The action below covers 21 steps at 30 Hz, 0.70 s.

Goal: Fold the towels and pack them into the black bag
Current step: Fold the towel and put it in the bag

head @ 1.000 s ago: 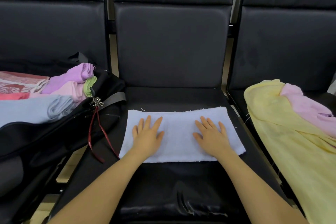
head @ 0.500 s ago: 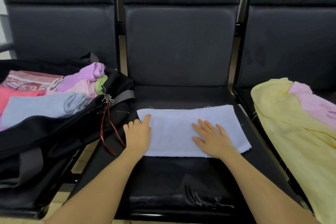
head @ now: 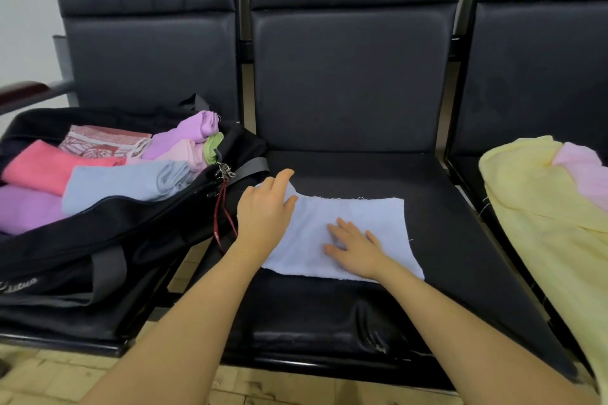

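Pale-blue towel (head: pixel 348 233): your left hand (head: pixel 263 217) is seemingly pinching its far-left corner, right hand (head: pixel 355 248) pressing flat. Lifting unevenly is risking a skewed fold.

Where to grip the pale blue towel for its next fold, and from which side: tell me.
Probably at its left end. The pale blue towel lies flat on the middle seat, and its far-left corner is already lifted under the left hand. Come in from the bag side, while the right hand presses its middle flat.
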Available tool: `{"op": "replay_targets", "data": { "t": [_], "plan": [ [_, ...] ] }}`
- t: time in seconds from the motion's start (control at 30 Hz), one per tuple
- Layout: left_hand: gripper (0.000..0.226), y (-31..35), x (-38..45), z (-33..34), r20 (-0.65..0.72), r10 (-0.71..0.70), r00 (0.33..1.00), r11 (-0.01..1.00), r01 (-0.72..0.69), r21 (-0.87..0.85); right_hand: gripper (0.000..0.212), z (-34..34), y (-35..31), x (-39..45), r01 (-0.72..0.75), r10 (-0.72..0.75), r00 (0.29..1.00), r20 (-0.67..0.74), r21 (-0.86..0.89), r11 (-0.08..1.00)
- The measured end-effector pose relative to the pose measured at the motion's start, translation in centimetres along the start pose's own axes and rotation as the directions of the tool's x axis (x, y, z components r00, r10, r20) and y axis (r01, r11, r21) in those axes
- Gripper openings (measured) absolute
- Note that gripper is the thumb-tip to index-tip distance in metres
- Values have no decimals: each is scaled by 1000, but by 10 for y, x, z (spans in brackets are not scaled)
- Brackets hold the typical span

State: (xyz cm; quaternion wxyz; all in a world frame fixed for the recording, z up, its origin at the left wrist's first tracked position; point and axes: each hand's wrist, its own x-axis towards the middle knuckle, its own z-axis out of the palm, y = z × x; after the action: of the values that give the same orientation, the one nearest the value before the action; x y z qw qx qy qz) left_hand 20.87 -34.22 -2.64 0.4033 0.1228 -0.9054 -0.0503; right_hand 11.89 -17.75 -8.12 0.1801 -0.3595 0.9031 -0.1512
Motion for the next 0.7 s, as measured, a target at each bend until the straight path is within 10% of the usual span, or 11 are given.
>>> {"op": "replay_targets", "data": {
  "t": [0.37, 0.7],
  "plan": [
    [51, 86, 2, 49, 79, 228, 970, 972, -223, -67, 49, -42, 76, -54, -207, 101, 954, -283, -374, 904],
    [41, 127, 7, 66, 320, 166, 933, 946, -60, -317, 38, -51, 87, -57, -176, 293, 825, -484, 272, 946]
  ]
}}
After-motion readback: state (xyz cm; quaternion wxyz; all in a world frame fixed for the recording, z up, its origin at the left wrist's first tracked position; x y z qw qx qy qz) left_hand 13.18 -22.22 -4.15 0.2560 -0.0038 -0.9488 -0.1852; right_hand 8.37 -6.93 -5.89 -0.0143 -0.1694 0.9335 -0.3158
